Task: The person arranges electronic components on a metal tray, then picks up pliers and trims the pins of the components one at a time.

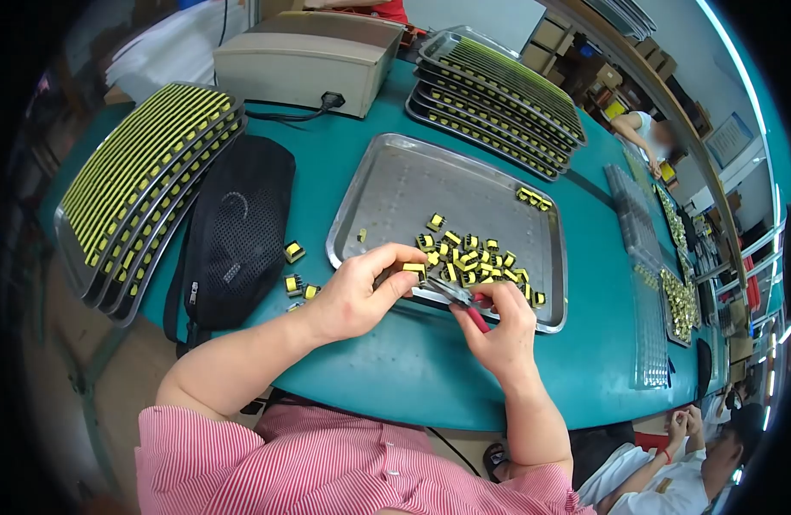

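Between the thumb and fingers of my left hand [361, 290] is a small yellow and black component [414, 271], held over the near edge of the metal tray [387, 184]. My right hand [504, 326] is closed on red-handled pliers [475, 318], whose metal jaws point left and reach close to the held component. Many similar components [468, 262] lie loose in the near part of the tray, just beyond both hands. A short row of them [534, 199] sits at the tray's far right corner.
Stacked trays of components stand at the left [146, 172] and at the back [498, 103]. A black bag [241, 232] lies left of the tray, with a few loose components [293, 251] beside it. Clear plastic trays [649, 318] are at the right. Other people sit nearby [662, 476].
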Demonstrator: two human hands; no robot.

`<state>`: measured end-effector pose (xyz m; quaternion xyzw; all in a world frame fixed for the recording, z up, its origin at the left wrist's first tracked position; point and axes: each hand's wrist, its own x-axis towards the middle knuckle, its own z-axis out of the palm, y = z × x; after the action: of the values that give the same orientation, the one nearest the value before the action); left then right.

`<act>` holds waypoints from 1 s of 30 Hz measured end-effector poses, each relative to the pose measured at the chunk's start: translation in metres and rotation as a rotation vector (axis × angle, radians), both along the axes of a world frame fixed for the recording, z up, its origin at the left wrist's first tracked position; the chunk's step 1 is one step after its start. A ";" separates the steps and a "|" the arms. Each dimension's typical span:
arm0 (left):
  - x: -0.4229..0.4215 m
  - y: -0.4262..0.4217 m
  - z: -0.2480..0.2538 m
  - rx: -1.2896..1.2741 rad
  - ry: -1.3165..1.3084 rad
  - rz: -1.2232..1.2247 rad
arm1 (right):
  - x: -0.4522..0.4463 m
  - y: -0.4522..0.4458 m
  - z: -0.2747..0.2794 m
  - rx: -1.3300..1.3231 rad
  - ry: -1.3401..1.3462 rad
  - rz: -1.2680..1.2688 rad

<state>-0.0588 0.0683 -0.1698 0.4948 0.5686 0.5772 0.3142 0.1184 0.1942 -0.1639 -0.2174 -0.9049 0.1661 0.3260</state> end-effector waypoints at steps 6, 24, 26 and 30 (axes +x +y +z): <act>0.000 -0.001 0.000 0.016 0.004 0.007 | 0.000 0.000 0.000 -0.004 0.002 0.021; 0.001 -0.001 -0.001 0.084 0.120 0.019 | 0.000 -0.003 0.004 0.008 -0.014 0.029; 0.001 -0.001 0.000 0.073 0.118 0.016 | 0.001 -0.003 0.004 0.011 -0.023 0.029; 0.000 0.000 -0.002 0.121 0.190 0.036 | 0.002 0.000 0.004 0.031 -0.044 0.047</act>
<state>-0.0583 0.0683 -0.1717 0.5549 0.5689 0.5665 0.2180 0.1201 0.1942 -0.1596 -0.1945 -0.9192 0.1548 0.3055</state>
